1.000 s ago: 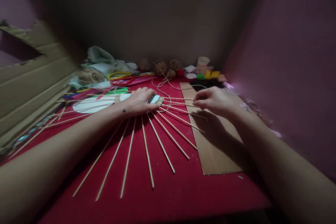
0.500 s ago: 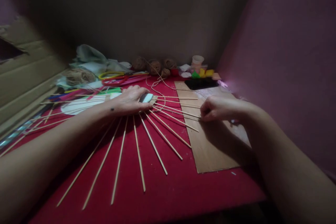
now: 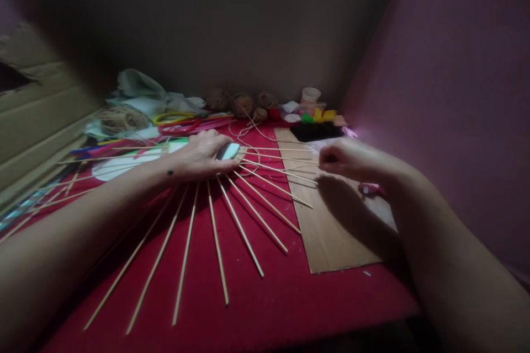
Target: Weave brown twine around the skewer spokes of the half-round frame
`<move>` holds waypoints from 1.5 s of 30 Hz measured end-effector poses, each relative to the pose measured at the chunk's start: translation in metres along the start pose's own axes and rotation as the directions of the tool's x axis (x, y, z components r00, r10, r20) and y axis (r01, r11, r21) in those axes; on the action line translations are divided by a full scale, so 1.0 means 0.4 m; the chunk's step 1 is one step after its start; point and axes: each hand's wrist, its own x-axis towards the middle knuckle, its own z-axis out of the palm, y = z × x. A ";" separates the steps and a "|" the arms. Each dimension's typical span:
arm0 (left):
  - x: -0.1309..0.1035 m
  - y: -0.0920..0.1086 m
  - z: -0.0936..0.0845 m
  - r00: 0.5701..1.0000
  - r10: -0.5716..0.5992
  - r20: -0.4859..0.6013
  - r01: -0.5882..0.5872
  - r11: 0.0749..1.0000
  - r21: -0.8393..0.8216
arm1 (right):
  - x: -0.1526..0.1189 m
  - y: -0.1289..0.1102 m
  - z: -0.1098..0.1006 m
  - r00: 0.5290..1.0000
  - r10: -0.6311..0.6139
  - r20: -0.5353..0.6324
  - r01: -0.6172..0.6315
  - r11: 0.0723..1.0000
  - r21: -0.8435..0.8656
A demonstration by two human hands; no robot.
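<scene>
Several thin wooden sticks (image 3: 242,226) fan out from a woven twine centre (image 3: 240,153) on the red table. My left hand (image 3: 205,153) presses over that centre, its thumb and fingers spread around a pale block (image 3: 228,151). Over the brown board, my right hand (image 3: 337,157) is closed in a pinch beside the tips of the right-hand sticks. A thin strand of twine (image 3: 298,168) runs from the centre towards its fingertips. The fingers' grip on the strand is small and dim.
Twine balls (image 3: 242,105), a clear cup (image 3: 310,95) and coloured pieces (image 3: 329,115) line the back. A black phone (image 3: 317,132) lies on the brown board (image 3: 343,231). Yellow-handled scissors (image 3: 171,118), cloth (image 3: 141,88) and a white disc (image 3: 120,165) are at left.
My right hand has risen slightly away from the board, uncovering a small pink object beneath the wrist. My left hand stays on the centre, and the sticks have shifted slightly.
</scene>
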 end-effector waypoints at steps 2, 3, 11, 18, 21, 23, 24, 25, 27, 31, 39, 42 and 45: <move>0.004 -0.007 0.010 1.000 0.013 0.013 -0.013 1.000 -0.002 | 0.005 0.003 0.007 0.985 0.009 -0.173 -0.006 1.000 0.016; 0.005 -0.010 0.014 1.000 0.019 0.015 -0.019 1.000 -0.003 | 0.008 0.002 0.012 0.962 0.026 -0.270 -0.023 1.000 0.015; 0.006 -0.014 0.019 0.998 0.047 0.031 -0.048 0.999 0.006 | 0.070 -0.010 0.032 0.822 0.041 -0.568 -0.171 0.969 -0.178; -0.016 0.031 0.000 0.995 0.088 0.042 -0.087 0.996 -0.012 | 0.215 -0.043 -0.029 0.845 0.100 -0.525 -0.213 0.964 -0.159; -0.023 0.043 -0.006 0.994 0.095 0.044 -0.094 0.995 -0.022 | 0.280 -0.071 -0.022 0.842 0.110 -0.528 -0.193 0.976 -0.104; -0.024 0.044 -0.004 0.993 0.097 0.061 -0.096 0.995 -0.028 | 0.310 -0.092 -0.004 0.851 0.117 -0.512 -0.180 0.981 -0.075; -0.024 0.043 -0.001 0.993 0.098 0.069 -0.096 0.995 -0.026 | 0.321 -0.101 0.006 0.864 0.110 -0.491 -0.171 0.982 -0.081; -0.023 0.041 0.004 0.992 0.098 0.076 -0.096 0.995 -0.023 | 0.328 -0.108 0.017 0.882 0.096 -0.462 -0.159 0.982 -0.099; -0.020 0.038 0.013 0.992 0.094 0.080 -0.093 0.996 -0.014 | 0.332 -0.118 0.036 0.911 0.063 -0.407 -0.133 0.981 -0.145; -0.017 0.037 0.025 0.993 0.091 0.072 -0.090 0.996 -0.015 | 0.304 -0.128 0.053 0.926 -0.006 -0.378 -0.083 0.972 -0.218; -0.018 0.037 0.026 0.989 0.130 0.071 -0.128 0.991 -0.035 | 0.181 -0.195 0.066 0.932 -0.308 -0.192 0.350 0.901 0.256; -0.021 0.041 0.024 0.990 0.120 0.072 -0.118 0.992 -0.036 | 0.168 -0.206 0.076 0.943 -0.280 -0.182 0.322 0.905 0.277; -0.025 0.043 0.021 0.990 0.119 0.073 -0.116 0.992 -0.044 | 0.181 -0.190 0.088 0.950 -0.256 -0.180 0.305 0.887 0.348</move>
